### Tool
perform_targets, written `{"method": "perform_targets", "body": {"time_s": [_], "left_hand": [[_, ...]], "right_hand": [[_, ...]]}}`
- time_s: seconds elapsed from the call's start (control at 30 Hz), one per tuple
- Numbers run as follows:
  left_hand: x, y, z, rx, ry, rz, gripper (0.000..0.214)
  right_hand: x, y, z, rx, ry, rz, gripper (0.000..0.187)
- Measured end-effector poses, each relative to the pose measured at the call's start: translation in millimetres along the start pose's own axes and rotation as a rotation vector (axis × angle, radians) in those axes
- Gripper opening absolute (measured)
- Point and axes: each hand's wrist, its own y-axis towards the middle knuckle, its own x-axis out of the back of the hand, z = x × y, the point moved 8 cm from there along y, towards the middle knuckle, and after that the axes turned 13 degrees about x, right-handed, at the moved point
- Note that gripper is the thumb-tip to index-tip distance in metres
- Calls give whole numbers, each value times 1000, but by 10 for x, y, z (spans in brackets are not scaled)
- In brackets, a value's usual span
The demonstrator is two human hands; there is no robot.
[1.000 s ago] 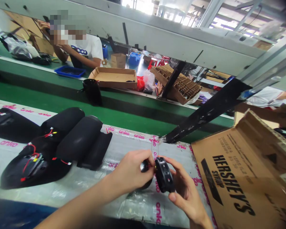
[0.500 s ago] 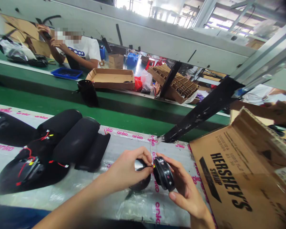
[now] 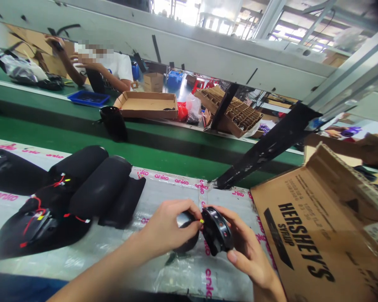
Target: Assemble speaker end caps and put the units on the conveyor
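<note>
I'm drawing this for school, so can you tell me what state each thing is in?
Round black part: tilted, held by the right fingers
Small yellow piece: sticking out from the pinched left fingers
Black casings: lying down, some with red wires showing
HERSHEY'S SYRUP box: open, its printing turned sideways
Shallow cardboard box: open on top
Divided cardboard box: tilted
</note>
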Motion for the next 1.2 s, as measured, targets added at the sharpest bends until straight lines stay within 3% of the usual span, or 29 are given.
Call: {"method": "perform_targets", "body": {"time_s": [0.2, 0.43, 0.63, 0.77, 0.9, 1.07, 1.2], "left_hand": [[39, -94, -137, -185, 128, -81, 13], [84, -266, -231, -469, 276, -63, 16], [48, -320, -182, -457, 334, -17, 18], [73, -307, -140, -391, 275, -84, 13], [63, -334, -166, -427, 342, -138, 13], [33, -310, -247, -462, 465, -200, 11], [85, -269, -241, -415, 327, -208, 11]], "right_hand": [[16, -84, -52, -59, -103, -90, 79], [4, -76, -19, -83, -138, -114, 78], [-85, -25, 34, -51, -87, -68, 77], [-124, 3, 35, -45, 24, -72, 76], [-159, 48, 24, -45, 104, -91, 69], [-161, 28, 24, -36, 49, -115, 68], [-102, -35, 13, -65, -64, -161, 75]]}}
